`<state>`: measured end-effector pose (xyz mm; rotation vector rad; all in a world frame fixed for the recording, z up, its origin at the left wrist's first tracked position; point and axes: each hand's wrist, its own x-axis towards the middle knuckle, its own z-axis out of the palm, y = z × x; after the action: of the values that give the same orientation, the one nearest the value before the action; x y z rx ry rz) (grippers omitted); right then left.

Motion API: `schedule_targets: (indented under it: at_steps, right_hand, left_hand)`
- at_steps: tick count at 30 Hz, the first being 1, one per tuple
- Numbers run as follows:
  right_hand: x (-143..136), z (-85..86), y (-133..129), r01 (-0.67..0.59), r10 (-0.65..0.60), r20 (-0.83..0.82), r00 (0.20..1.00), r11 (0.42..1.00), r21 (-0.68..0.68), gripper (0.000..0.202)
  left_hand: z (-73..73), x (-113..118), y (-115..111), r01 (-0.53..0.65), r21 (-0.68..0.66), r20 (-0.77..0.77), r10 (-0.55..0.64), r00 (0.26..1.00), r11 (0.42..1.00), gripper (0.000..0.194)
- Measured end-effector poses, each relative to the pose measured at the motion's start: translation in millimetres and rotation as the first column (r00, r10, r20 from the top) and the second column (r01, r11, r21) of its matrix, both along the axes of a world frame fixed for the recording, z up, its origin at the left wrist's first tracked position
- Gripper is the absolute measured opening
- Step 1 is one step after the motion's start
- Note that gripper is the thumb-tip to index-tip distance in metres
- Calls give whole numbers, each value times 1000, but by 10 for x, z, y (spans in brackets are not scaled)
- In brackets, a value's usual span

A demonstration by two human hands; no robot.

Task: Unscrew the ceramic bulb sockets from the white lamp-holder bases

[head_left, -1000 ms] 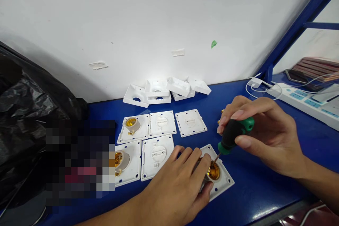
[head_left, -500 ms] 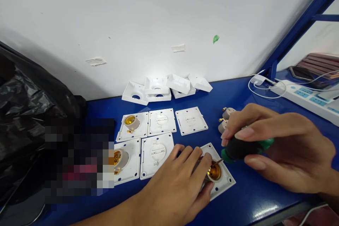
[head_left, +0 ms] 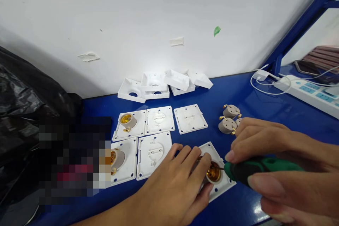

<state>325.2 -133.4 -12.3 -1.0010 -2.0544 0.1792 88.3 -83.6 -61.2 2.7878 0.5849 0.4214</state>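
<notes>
My left hand (head_left: 176,180) is closed around the lamp socket (head_left: 213,176), its fingers wrapped over the near side. The socket has a brass-coloured inside and sits on a white square base plate (head_left: 221,189). In my right hand (head_left: 286,141) is a green and black screwdriver (head_left: 265,169), lying nearly level. Its thin shaft reaches into the socket's mouth; where the tip meets is hidden. Beyond my right hand stand several loose sockets (head_left: 227,125) with brass tabs, partly covered by the fingers.
Several base plates (head_left: 159,119) lie to the left, two bearing sockets (head_left: 128,120). White square covers (head_left: 155,79) are piled against the wall. A power strip (head_left: 307,91) with white cables is on the right. A black plastic bag (head_left: 34,88) stands on the left.
The screwdriver has tipped flatter, and my right hand has shifted right and turned around its handle. More of the loose sockets shows. My left hand stays on the socket.
</notes>
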Motion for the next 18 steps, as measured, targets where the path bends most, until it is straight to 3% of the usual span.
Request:
schedule_targets:
  at_steps: [3,9,15,18]
  right_hand:
    - [-12,-25,-24,17,-17,-4,1000,1000,-23,9]
    - [-48,95,70,-9,-8,-77,997,975,-223,8]
    - [-161,109,82,14,-31,-90,995,983,-181,16]
    - [-243,75,56,37,-60,-152,987,988,-153,6]
  left_hand:
    - [13,2,8,14,-15,-14,-14,1000,1000,34]
    - [27,5,-9,-2,-41,-26,1,1000,999,33]
    - [12,-4,-9,-3,-19,5,3,1000,1000,30]
    - [10,-3,-4,8,-42,-13,-9,1000,999,31]
